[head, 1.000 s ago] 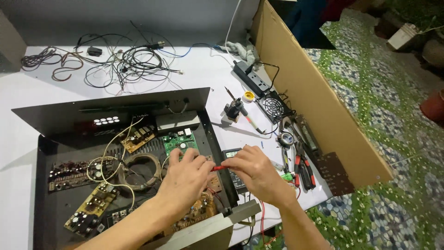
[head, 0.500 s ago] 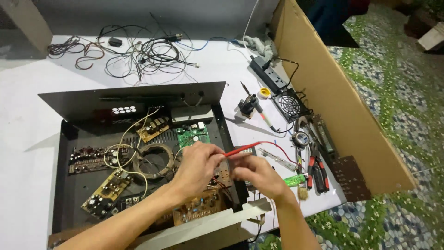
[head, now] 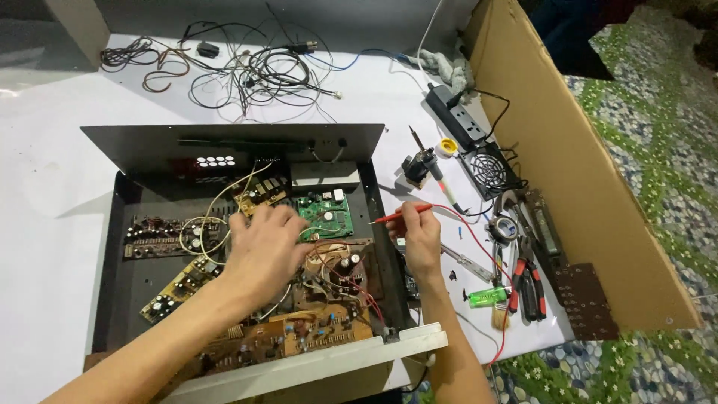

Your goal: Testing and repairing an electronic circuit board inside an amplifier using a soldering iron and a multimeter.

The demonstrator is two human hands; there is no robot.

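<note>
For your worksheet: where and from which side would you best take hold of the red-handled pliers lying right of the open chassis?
Probably take the red-handled pliers by the two handles, coming from above: they lie flat on the white table, handles pointing toward the near edge, with tools crowded around the jaws.

A red test probe [head: 402, 215] with a thin metal tip lies nearly level, tip pointing left over the right wall of an open black chassis [head: 112, 247]. The chassis sits mid-desk, lid off, brown and green circuit boards [head: 326, 215] and looping wires exposed inside.

circuit boards [head: 321, 333] in chassis [head: 112, 247], pliers [head: 527, 280] right
</note>
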